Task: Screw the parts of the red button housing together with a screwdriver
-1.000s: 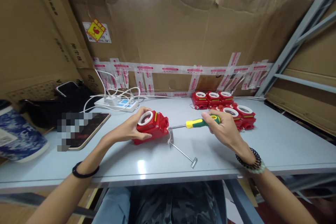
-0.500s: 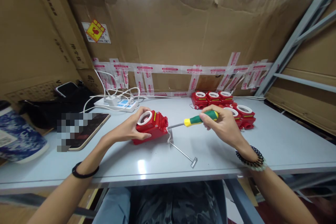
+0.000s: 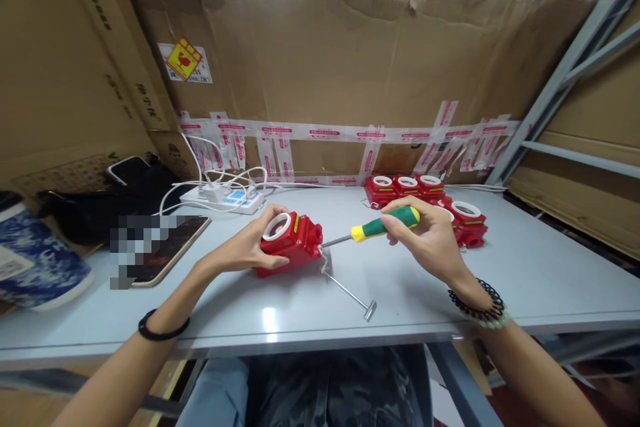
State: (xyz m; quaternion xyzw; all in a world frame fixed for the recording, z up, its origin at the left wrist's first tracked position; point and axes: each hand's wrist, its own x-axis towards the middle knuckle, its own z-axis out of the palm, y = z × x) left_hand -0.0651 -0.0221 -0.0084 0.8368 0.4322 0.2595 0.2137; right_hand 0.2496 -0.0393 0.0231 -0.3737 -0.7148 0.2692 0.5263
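A phone [image 3: 186, 233] is lying left of the gripped box [image 3: 300, 241], with a power strip [image 3: 235, 199] sitting beyond it. More red boxes [image 3: 406, 187] are standing to its right.

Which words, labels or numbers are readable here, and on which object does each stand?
Nothing reads clearly.
Yellow and red diamond sticker on the brown cardboard wall: blurred.
White tape strips with red print: too small.
Black print on the left cardboard box: blurred.
Yellow label on the red plastic box in the left hand: too small.
Green and yellow screwdriver in the right hand: no print visible.
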